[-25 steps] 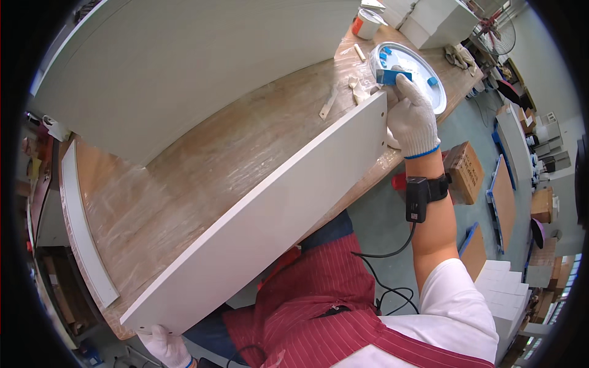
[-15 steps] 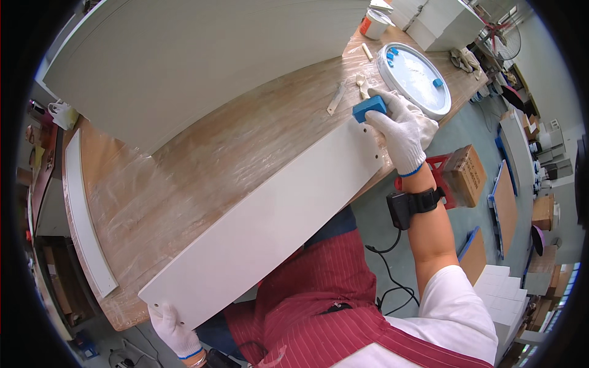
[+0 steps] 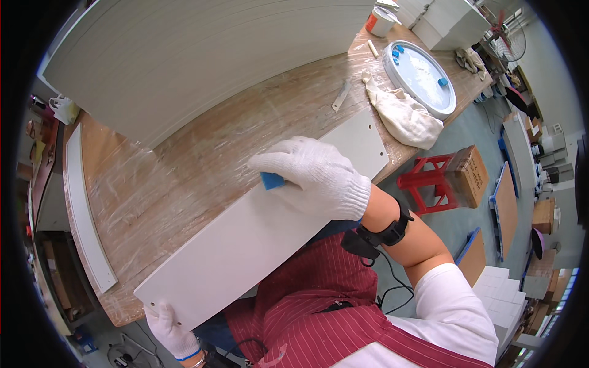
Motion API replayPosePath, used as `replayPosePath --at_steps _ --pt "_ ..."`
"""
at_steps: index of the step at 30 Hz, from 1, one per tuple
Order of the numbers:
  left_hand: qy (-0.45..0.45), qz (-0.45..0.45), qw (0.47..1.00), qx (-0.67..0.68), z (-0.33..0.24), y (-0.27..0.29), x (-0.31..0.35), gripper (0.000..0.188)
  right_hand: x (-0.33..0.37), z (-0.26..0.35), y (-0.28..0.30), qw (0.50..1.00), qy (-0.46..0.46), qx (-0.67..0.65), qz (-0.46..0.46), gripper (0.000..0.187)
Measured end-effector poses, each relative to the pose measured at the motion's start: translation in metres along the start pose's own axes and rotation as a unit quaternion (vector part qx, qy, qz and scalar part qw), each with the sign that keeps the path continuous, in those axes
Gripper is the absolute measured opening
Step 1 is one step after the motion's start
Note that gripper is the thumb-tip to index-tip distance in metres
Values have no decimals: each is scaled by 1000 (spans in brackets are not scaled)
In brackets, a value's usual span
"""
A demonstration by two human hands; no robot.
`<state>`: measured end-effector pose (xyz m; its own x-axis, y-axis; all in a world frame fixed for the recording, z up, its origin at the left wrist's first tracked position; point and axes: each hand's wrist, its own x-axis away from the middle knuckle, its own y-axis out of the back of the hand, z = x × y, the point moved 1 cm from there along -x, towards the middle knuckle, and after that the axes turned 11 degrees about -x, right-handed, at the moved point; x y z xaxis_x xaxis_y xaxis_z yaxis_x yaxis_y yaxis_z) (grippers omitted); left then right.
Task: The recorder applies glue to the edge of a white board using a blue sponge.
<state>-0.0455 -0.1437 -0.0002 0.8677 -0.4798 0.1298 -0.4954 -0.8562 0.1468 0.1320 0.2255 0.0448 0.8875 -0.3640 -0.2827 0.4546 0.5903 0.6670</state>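
Observation:
A long white board (image 3: 227,257) lies slantwise over the near edge of the table, with small holes at both ends. At its near left end my gloved left hand (image 3: 169,331) is closed on the corner. My gloved right hand (image 3: 313,175) is over the middle of the board, its fingers wrapped round a blue sponge block (image 3: 272,180). Only one end of that block shows, by the board's far edge; the glove hides the rest. Past the board's right end is a crumpled off-white cloth (image 3: 405,119).
Tall stacked grey-white panels (image 3: 196,67) stand at the table's back. A narrow white strip (image 3: 86,214) lies on the left. Toward the right back are a flat blade (image 3: 342,95), a round lid (image 3: 423,80) with blue bits and a tub (image 3: 381,23). A red stool (image 3: 429,181) stands on the floor.
My right hand has moved with the blue sponge block from the board's far right end leftward to its middle. The cloth is now uncovered. My left hand stays at the near left corner.

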Motion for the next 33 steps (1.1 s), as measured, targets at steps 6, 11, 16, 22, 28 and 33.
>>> replayPosePath --at_steps 6,11,16,22,28,33 --pt "3 3 997 80 3 -6 6 53 -5 44 -37 985 119 -127 5 56" --pt "-109 -11 989 95 1 11 10 55 15 71 6 948 162 -229 -152 54" --pt "-296 132 935 -146 10 34 4 38 66 48 57 850 51 -361 -380 58" --pt "-5 -69 992 108 18 4 20 54 96 27 76 805 -52 -383 -450 53" --pt "78 3 944 322 34 -5 21 49 86 36 48 831 -106 -326 -439 53" --pt "115 16 899 422 31 -8 25 54 61 67 17 859 -132 -318 -380 57"
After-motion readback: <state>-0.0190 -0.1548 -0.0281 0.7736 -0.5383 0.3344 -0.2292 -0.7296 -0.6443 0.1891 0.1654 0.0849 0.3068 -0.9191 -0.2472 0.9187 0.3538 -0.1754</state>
